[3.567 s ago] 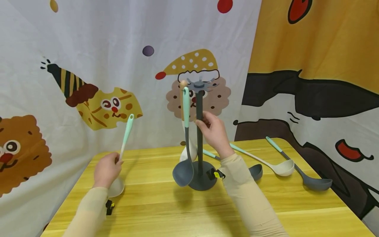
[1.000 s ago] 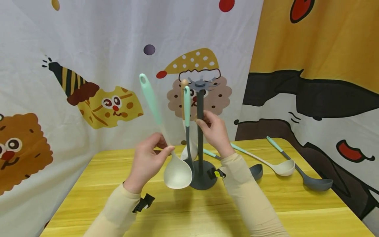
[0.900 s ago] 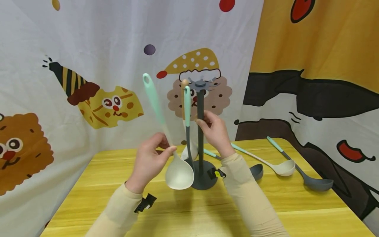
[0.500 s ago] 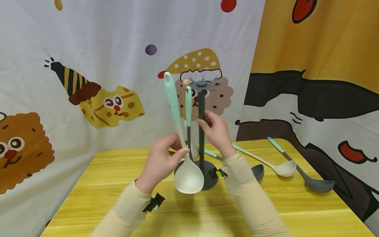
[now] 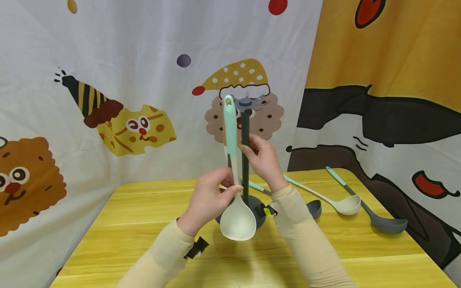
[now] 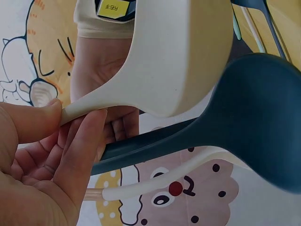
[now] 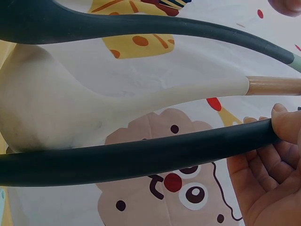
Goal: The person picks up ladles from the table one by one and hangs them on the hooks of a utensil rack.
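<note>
In the head view my left hand (image 5: 212, 196) pinches the lower stem of a white ladle (image 5: 238, 220) with a mint handle. That ladle stands nearly upright, bowl down, in front of the dark utensil rack (image 5: 245, 128). Its handle's hole overlaps the rack's left arms; whether it touches a hook I cannot tell. My right hand (image 5: 264, 160) grips the rack's post. Behind the held ladle hang a dark ladle (image 6: 263, 117) and a white utensil with a wooden handle (image 7: 37, 103), both mostly hidden in the head view but plain in the wrist views.
On the wooden table (image 5: 144, 224), right of the rack, lie a dark ladle (image 5: 314, 209), a white ladle (image 5: 347, 205) and another dark ladle (image 5: 387, 224), all with mint handles. A cartoon-printed cloth (image 5: 144, 48) hangs behind.
My left hand has lifted the white ladle from the table's left side and carried it right, to the front of the rack. The ladle has become more upright. My right hand keeps its grip on the post.
</note>
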`<action>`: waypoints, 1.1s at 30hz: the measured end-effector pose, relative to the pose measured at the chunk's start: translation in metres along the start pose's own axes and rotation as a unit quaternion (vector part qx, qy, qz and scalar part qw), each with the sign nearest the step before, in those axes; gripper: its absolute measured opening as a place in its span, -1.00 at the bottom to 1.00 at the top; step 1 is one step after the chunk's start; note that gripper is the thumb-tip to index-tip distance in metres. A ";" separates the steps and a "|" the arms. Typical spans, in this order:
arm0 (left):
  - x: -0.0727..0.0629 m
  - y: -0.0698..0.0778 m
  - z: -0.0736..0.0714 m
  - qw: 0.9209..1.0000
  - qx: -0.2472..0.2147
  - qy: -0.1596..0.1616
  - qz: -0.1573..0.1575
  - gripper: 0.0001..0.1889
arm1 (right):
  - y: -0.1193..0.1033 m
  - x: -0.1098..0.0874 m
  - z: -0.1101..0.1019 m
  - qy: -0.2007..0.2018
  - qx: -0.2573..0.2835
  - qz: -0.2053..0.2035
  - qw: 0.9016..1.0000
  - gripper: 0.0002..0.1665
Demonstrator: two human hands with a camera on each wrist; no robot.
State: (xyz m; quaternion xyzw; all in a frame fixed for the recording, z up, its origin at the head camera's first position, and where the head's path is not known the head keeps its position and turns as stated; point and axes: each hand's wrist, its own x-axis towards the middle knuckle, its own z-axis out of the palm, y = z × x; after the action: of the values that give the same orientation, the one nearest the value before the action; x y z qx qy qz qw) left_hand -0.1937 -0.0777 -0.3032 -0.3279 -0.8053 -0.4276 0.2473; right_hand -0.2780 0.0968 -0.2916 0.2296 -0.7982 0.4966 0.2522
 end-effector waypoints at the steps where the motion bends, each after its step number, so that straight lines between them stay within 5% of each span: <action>1: 0.000 0.000 0.001 1.000 0.003 -0.001 0.001 -0.82 | 0.000 0.000 0.000 0.000 -0.001 -0.001 1.000 -0.82; 33: 0.000 -0.009 0.015 0.999 0.021 -0.034 -0.019 -0.82 | 0.001 0.000 -0.001 0.002 -0.016 -0.015 1.000 -0.74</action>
State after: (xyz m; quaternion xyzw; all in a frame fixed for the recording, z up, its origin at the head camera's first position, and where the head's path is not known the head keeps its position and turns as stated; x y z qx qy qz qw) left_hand -0.2020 -0.0690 -0.3155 -0.3215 -0.8283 -0.4038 0.2178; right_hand -0.2784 0.0984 -0.2919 0.2367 -0.8022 0.4800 0.2648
